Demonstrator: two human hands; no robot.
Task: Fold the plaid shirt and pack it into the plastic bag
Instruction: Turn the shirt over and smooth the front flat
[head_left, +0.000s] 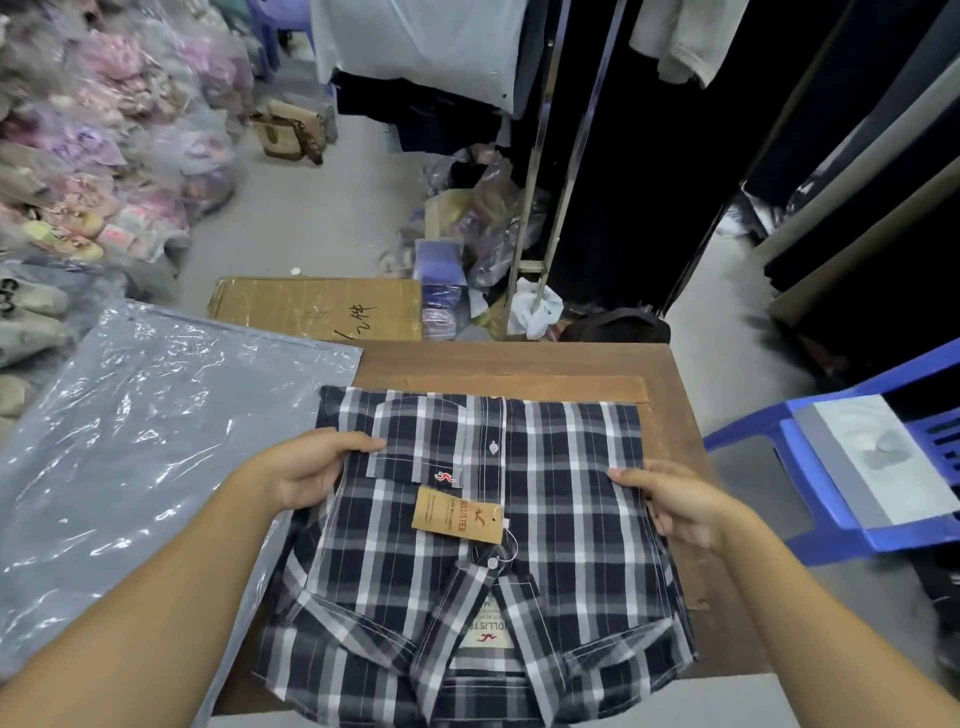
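The plaid shirt (550, 525), navy with white and grey checks, lies folded into a rectangle on the wooden table (670, 374), collar toward me and a brown paper tag (460, 515) on its front. My left hand (311, 467) grips the shirt's left edge, thumb on top beside the chest pocket. My right hand (675, 501) holds the right edge the same way, fingers tucked under the fabric. The clear plastic bag (130, 441) lies flat to the left, partly over the table's left side.
A blue plastic chair (810, 499) with a grey-white packet stands right of the table. A cardboard box (317, 306) lies on the floor beyond the table. Bagged clothes pile up at the left; a metal clothes rack (540, 171) with dark garments stands behind.
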